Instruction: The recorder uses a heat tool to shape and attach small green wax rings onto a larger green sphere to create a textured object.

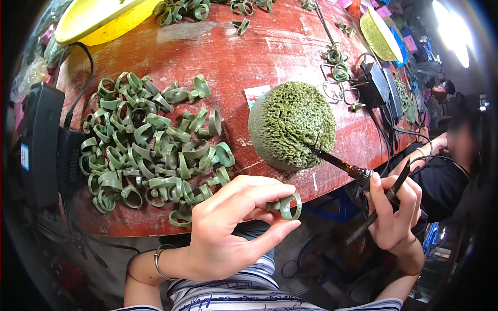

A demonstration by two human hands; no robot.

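Observation:
My left hand [233, 225] pinches a small green wax ring [290, 206] between thumb and fingers, just off the table's near edge. In my right hand [395, 210] is a heated wax pen [345, 165], its thin tip touching the pitted top of a rounded green wax lump [295, 124]. A second slim dark tool [381, 207], with what looks like a brush end, is tucked between the same fingers; its exact kind is hard to make out. To the left of the lump lies a pile of green wax rings [155, 145].
On the red worn table [228, 62] stand a yellow basin [104, 26] and a black box [39, 145] with cables at left. A black power unit [376, 85] and yellow-green basket [380, 33] are at right. Another person [436, 181] sits at far right.

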